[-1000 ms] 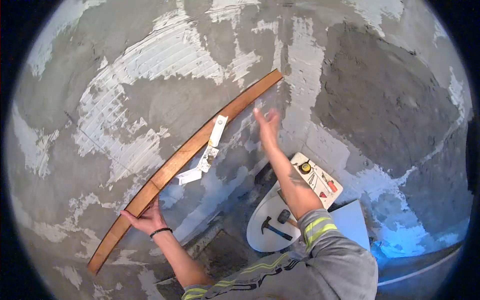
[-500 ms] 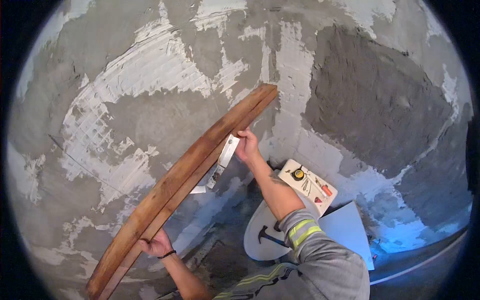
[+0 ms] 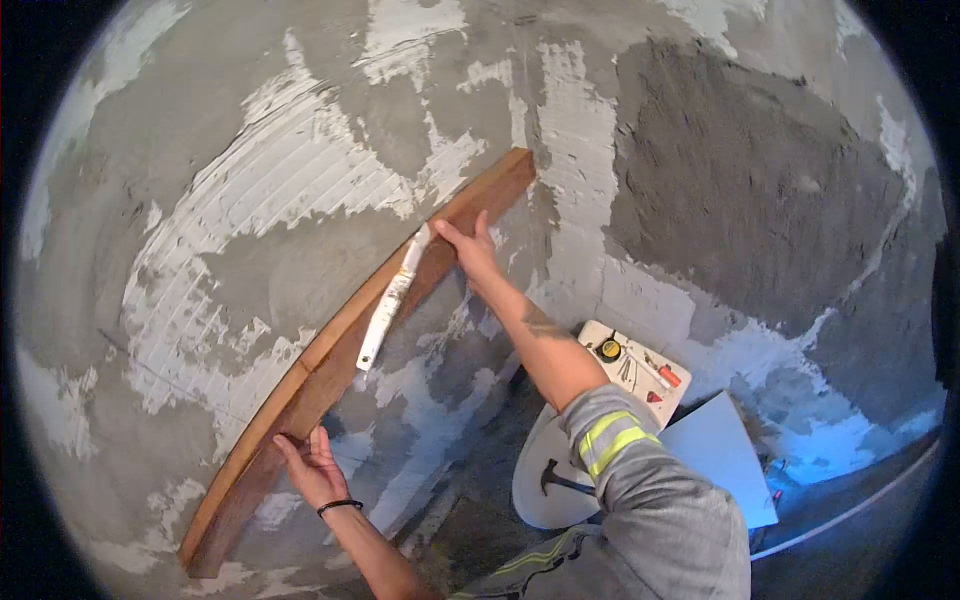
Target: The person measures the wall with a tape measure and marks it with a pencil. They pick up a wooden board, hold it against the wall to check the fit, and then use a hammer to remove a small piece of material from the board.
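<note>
A long brown wooden board (image 3: 300, 400) slants up to the right along the wall, its far edge against or close to the plaster. Near its lower part, my left hand (image 3: 318, 470) grips the board's near edge, thumb on the face and some fingertips hidden. Farther up, my right hand (image 3: 475, 250) holds the board with the thumb on its face beside a white metal bracket (image 3: 392, 300). That bracket lies across the board and sticks out past its lower edge.
A rough grey wall (image 3: 290, 265) with white patches meets another wall in a corner. Below right, a toilet lid (image 3: 550, 475) bears a hammer (image 3: 565, 483). The tank top (image 3: 640, 360) carries a tape measure (image 3: 608, 350) and small tools. Beside it stands a pale panel (image 3: 715, 455).
The board has turned so its broad face shows more, and its upper end has shifted left and up. The bracket has swung with it. Both hands have moved along with the board.
</note>
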Demonstrator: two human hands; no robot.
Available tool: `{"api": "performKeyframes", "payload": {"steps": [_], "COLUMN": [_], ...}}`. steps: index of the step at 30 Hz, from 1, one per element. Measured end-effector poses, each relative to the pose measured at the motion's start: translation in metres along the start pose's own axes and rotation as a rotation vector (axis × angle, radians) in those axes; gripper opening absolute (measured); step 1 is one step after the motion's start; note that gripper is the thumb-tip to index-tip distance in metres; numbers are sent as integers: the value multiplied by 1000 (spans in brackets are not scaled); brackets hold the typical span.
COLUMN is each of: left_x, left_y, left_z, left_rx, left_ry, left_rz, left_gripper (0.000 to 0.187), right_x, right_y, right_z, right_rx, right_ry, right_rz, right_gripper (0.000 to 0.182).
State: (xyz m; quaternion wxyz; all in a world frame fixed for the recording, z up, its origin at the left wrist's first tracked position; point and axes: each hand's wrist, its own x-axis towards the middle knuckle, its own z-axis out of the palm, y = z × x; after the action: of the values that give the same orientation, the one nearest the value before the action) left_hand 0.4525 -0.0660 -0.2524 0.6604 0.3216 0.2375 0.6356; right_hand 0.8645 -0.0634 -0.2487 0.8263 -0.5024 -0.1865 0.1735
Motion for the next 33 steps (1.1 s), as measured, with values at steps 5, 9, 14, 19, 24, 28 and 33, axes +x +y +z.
{"api": "performKeyframes", "payload": {"steps": [5, 9, 14, 19, 24, 28, 33], "left_x": [18, 23, -4, -48, -88, -138, -155], "left_y": [-15, -18, -11, -39, -84, -103, -138], "left_z": [3, -4, -13, -66, -145, -130, -191], "left_rx": [128, 134, -54, -35, -85, -51, -365], "left_ry": [130, 31, -9, 230, 318, 412, 506], "left_rz": [-20, 19, -114, -157, -277, -310, -431], "left_gripper": [69, 76, 79, 77, 71, 75, 75], "right_x": [20, -4, -42, -91, -136, -168, -166], "right_y": [18, -21, -7, 89, 143, 142, 120], "right_z": [0, -4, -24, -74, -130, -159, -170], "right_rx": [-270, -274, 27, -69, -350, -494, -302], "right_ry": [59, 13, -39, 8, 24, 88, 41], "right_rz": [-18, 57, 149, 209, 297, 234, 10], "right_gripper": [121, 122, 126, 128, 127, 123, 124]}}
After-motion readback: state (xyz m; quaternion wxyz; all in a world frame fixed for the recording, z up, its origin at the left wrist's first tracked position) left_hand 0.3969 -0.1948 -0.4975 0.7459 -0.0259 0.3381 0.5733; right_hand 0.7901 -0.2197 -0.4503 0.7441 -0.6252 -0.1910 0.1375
